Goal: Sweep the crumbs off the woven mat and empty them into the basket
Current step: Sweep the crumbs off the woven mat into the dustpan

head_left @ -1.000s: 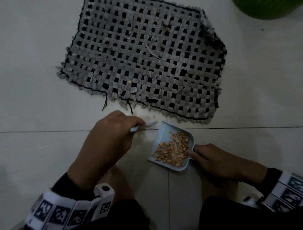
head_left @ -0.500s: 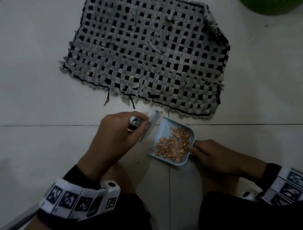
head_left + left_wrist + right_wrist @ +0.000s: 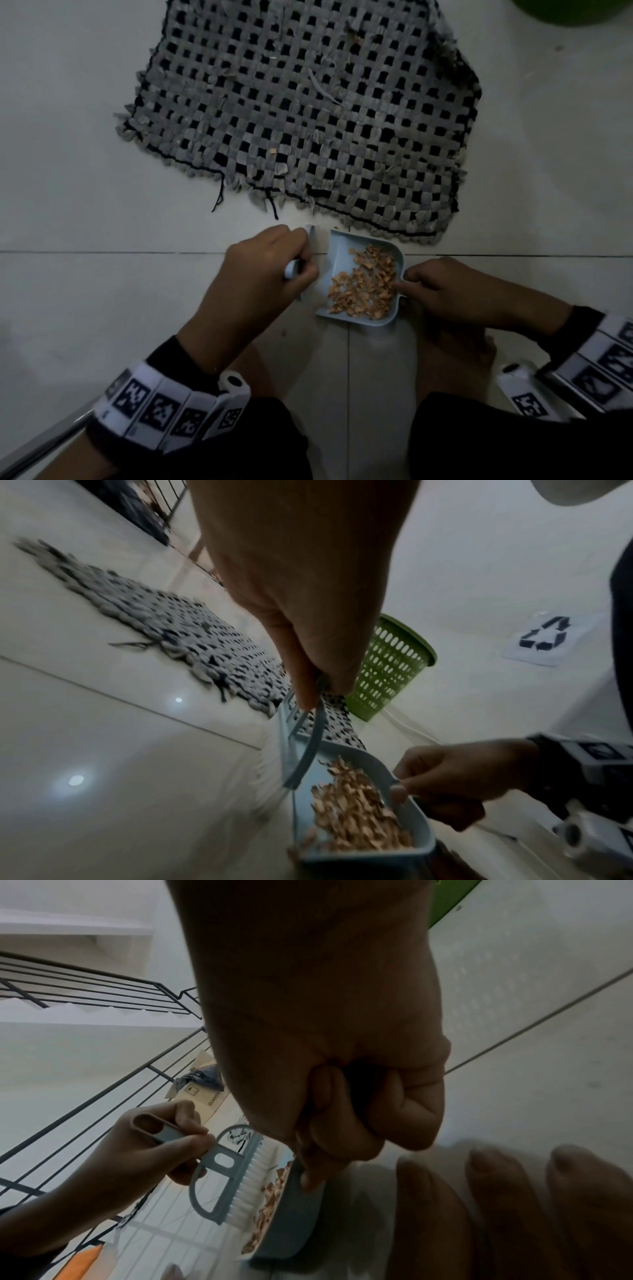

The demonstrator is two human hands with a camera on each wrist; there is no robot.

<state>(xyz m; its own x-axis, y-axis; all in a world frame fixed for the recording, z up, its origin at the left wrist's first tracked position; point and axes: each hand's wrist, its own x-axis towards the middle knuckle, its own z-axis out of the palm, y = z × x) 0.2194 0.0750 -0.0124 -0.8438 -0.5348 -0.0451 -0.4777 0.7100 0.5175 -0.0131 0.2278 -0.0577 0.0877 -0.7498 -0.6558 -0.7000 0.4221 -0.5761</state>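
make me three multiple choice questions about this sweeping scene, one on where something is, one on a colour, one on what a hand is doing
1. Where do most of the crumbs lie?
A. In the dustpan
B. On the woven mat
C. In the basket

2. What colour is the basket?
A. Red
B. Green
C. Black

3. What is the left hand doing?
A. Resting flat on the floor
B. Lifting the mat's corner
C. Gripping the brush

Answers: 1 A, the orange pile sits inside the dustpan, which the right hand holds. 2 B, the left wrist view shows a green perforated basket beyond the woven mat. 3 C, its fingers curl round the handle of the brush.
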